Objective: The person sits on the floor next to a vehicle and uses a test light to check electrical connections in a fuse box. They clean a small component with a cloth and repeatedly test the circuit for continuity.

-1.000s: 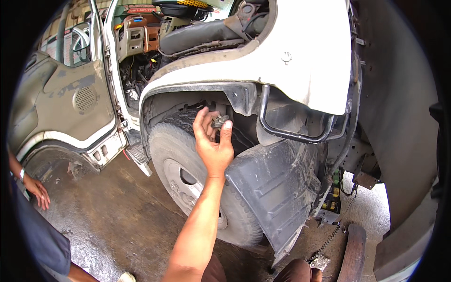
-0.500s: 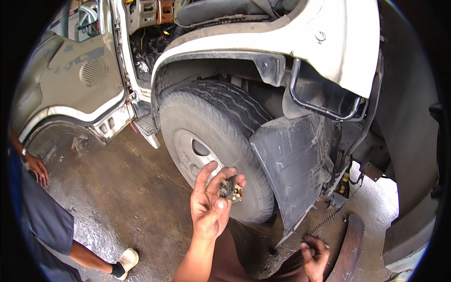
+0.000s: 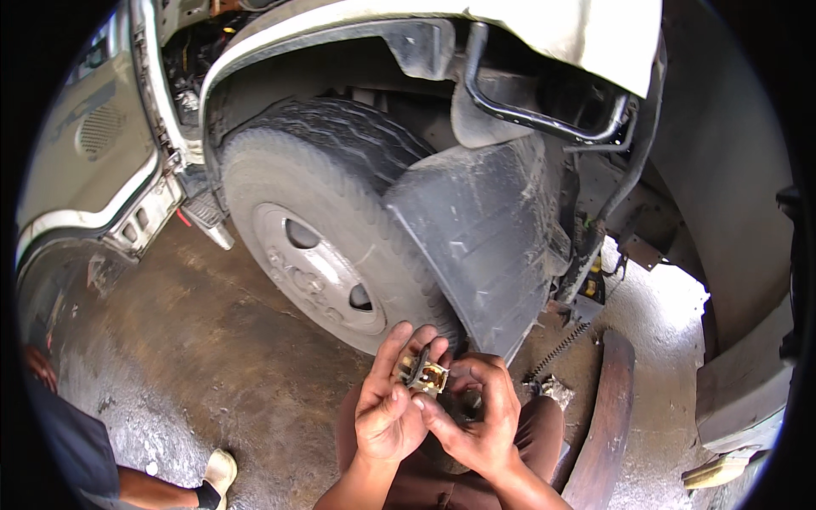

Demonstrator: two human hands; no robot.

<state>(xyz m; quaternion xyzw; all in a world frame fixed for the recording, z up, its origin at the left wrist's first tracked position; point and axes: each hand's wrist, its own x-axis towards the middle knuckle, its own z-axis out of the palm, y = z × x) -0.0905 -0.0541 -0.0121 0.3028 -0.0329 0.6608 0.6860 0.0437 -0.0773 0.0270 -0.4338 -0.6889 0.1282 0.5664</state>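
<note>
In front of the truck's wheel, my left hand (image 3: 389, 418) holds a small metal part (image 3: 433, 380) with a dark strip along one side and a brassy hollow inside. The fingers are bent up behind it and the thumb lies at its lower left. My right hand (image 3: 484, 412) has come against the same part, its thumb at the lower edge and its curled fingers at the right side. Exactly what kind of part this is, I cannot make out. My knees are below both hands.
The truck's front wheel (image 3: 293, 229) stands ahead, beside a grey mudguard (image 3: 480, 225) and a black tubular step (image 3: 544, 123). An open door (image 3: 93, 161) is at the left. Someone's shoe (image 3: 221, 472) is at lower left. A long curved brown piece (image 3: 605, 408) lies at right, near a coiled line (image 3: 557, 350).
My right hand has moved up and left from the lower right to the metal part. My left hand has lowered slightly with it. The view has shifted, bringing the truck higher and further left.
</note>
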